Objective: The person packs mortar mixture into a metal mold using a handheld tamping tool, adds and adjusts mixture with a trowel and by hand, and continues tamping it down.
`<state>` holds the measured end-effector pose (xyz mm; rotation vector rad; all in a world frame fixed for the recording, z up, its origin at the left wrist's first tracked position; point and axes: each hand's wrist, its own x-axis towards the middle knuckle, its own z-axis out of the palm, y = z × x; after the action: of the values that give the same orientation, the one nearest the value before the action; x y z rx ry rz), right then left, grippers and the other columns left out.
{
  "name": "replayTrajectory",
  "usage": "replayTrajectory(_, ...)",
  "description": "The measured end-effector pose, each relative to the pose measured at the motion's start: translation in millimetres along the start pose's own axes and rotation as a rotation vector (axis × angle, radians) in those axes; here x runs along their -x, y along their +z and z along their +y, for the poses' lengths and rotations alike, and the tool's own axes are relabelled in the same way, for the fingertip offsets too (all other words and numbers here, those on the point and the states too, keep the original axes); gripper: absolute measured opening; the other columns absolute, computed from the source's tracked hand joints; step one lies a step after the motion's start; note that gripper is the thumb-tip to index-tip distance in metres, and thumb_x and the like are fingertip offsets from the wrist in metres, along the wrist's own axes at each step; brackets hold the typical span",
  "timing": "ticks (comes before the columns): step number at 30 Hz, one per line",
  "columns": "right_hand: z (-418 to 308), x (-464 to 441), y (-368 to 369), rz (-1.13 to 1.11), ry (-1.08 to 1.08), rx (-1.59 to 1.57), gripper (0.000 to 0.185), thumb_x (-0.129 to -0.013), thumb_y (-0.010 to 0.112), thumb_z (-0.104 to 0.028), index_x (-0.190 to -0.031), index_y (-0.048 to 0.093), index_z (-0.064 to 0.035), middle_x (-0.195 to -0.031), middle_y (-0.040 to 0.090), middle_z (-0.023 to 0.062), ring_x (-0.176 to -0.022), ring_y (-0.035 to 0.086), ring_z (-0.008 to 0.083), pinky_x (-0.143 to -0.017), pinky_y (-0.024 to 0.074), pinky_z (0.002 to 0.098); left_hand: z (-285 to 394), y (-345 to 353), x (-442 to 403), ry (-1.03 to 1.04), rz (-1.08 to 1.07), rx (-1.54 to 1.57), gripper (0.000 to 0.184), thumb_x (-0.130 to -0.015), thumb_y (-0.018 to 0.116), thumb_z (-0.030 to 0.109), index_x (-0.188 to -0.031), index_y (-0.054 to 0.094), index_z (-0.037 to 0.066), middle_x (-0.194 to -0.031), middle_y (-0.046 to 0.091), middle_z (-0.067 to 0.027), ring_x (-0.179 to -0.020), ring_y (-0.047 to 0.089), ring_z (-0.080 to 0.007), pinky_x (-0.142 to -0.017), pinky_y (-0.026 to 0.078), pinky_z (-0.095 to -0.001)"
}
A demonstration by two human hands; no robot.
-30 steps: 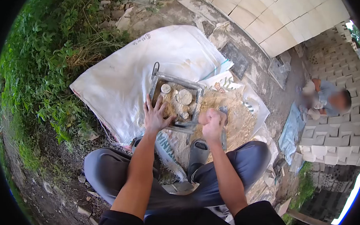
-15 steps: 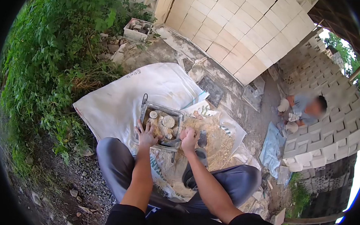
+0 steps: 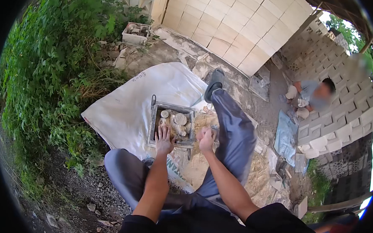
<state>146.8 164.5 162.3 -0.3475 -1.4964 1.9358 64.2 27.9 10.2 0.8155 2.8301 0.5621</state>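
Observation:
A dark rectangular metal mold point(image 3: 151, 122) with rod-like handles sits on white sacking before me. Inside it are a round pale disc point(image 3: 180, 119), a smaller round piece point(image 3: 164, 114) and sandy material. My left hand point(image 3: 164, 141) lies over the front left of the mold, fingers spread, the fingertips reaching inside. Just off the mold's right side, my right hand point(image 3: 206, 139) is closed above the sandy powder; anything within its fingers is hidden.
My right leg point(image 3: 235, 129) stretches forward, its dark shoe point(image 3: 215, 82) on the ground past the sack point(image 3: 128, 94). Stacked pale blocks point(image 3: 229, 28) stand ahead. At right a person point(image 3: 312, 95) crouches by a blue sack point(image 3: 286, 132). Plants and a box point(image 3: 135, 37) are left.
My right leg has swung from folded at my side to stretched out forward. The left hand stays spread at the mold, and the right stays closed beside it.

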Motion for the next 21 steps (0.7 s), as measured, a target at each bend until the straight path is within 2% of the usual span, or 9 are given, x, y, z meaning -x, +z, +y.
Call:
replayTrajectory(2, -3.0, 1.8, -1.5, -0.006, 0.007, -0.005, 0.038, -0.085, 0.039, -0.017, -0.05, 0.025, -0.0105, -0.044, 0.026, -0.0009, -0.039, 0.025, 0.0104, -0.04, 0.02, 0.0286, 0.1, 2.1, -2.1, 0.031, 0.005, 0.012, 0.073, -0.088, 0.046, 0.043, -0.147, 0.013, 0.015, -0.154, 0.004, -0.0056, -0.141, 0.0, -0.031, -0.112, 0.005, -0.0485)
replayTrajectory(5, 3.9, 4.1, -6.9, -0.023, 0.045, -0.088, 0.037, -0.082, 0.04, -0.012, -0.049, 0.026, -0.0097, -0.044, 0.026, -0.0017, -0.039, 0.024, 0.0093, -0.04, 0.0186, 0.0281, -2.4, -1.9, 0.7, 0.055, -0.012, 0.049, 0.073, -0.087, 0.047, 0.042, -0.147, 0.013, 0.014, -0.154, 0.005, -0.005, -0.141, -0.002, -0.0303, -0.113, 0.005, -0.0474)
replayTrajectory(6, 3.9, 4.2, -7.7, -0.046, 0.057, -0.084, 0.036, -0.082, 0.04, -0.01, -0.049, 0.026, -0.0095, -0.044, 0.026, -0.0021, -0.04, 0.024, 0.0087, -0.04, 0.0184, 0.0277, 1.0, -4.5, 1.1, 0.027, 0.009, -0.018, 0.078, -0.085, 0.05, 0.041, -0.147, 0.012, 0.013, -0.154, 0.003, -0.0071, -0.14, 0.009, -0.0323, -0.113, 0.009, -0.0466)
replayTrajectory(7, 3.9, 2.1, -8.5, -0.073, 0.069, -0.085, 0.035, -0.081, 0.04, -0.009, -0.049, 0.026, -0.0093, -0.044, 0.025, -0.0025, -0.04, 0.023, 0.008, -0.041, 0.0181, 0.0273, 4.4, -8.1, -0.2, 0.012, 0.021, -0.03, 0.078, -0.085, 0.05, 0.041, -0.147, 0.012, 0.013, -0.154, 0.003, -0.0071, -0.14, 0.009, -0.0323, -0.113, 0.009, -0.0466)
replayTrajectory(9, 5.5, 2.7, -13.6, -0.143, 0.036, -0.125, 0.034, -0.081, 0.04, -0.007, -0.049, 0.026, -0.0089, -0.046, 0.025, -0.003, -0.041, 0.024, 0.0069, -0.041, 0.0181, 0.0267, 8.7, -9.8, 4.3, -0.13, -0.034, 0.079, 0.083, -0.082, 0.053, 0.041, -0.147, 0.01, 0.012, -0.154, 0.001, -0.0103, -0.132, 0.029, -0.0358, -0.109, 0.019, -0.0467)
replayTrajectory(10, 7.0, 1.6, -15.4, -0.172, 0.04, -0.086, 0.033, -0.081, 0.04, -0.007, -0.05, 0.027, -0.0088, -0.047, 0.026, -0.0031, -0.042, 0.024, 0.0066, -0.041, 0.0181, 0.0268, 6.3, -4.8, 2.3, -0.101, 0.023, 0.057, 0.087, -0.08, 0.055, 0.041, -0.147, 0.008, 0.012, -0.153, -0.001, -0.0126, -0.117, 0.043, -0.0375, -0.101, 0.028, -0.0463)
replayTrajectory(14, 4.6, 1.7, -21.5, -0.203, 0.071, 0.007, 0.034, -0.086, 0.042, -0.01, -0.053, 0.032, -0.0069, -0.051, 0.031, -0.0031, -0.046, 0.028, 0.0059, -0.044, 0.021, 0.0268, 7.9, -4.6, -3.4, -0.165, -0.085, 0.02, 0.092, -0.076, 0.058, 0.041, -0.147, 0.007, 0.011, -0.153, -0.001, -0.0125, -0.111, 0.046, -0.0368, -0.097, 0.032, -0.0459)
replayTrajectory(17, 8.9, 0.1, -26.1, -0.245, 0.092, 0.036, 0.039, -0.091, 0.044, -0.017, -0.055, 0.037, -0.0058, -0.053, 0.034, -0.0037, -0.049, 0.03, 0.0052, -0.047, 0.0234, 0.0263, 2.6, 10.6, -5.1, -0.159, -0.034, -0.071, 0.092, -0.076, 0.058, 0.039, -0.147, 0.005, 0.011, -0.154, -0.001, -0.0118, -0.111, 0.046, -0.0367, -0.096, 0.032, -0.046)
replayTrajectory(21, -10.5, 2.2, -27.9, -0.283, 0.016, 0.06, 0.039, -0.091, 0.047, -0.017, -0.056, 0.037, -0.0043, -0.052, 0.032, -0.0051, -0.049, 0.028, 0.0043, -0.045, 0.022, 0.0275, 12.7, 2.2, -6.0, -0.235, -0.127, -0.063, 0.095, -0.076, 0.057, 0.038, -0.147, -0.001, 0.014, -0.154, -0.006, -0.01, -0.121, 0.039, -0.039, -0.103, 0.026, -0.0491)
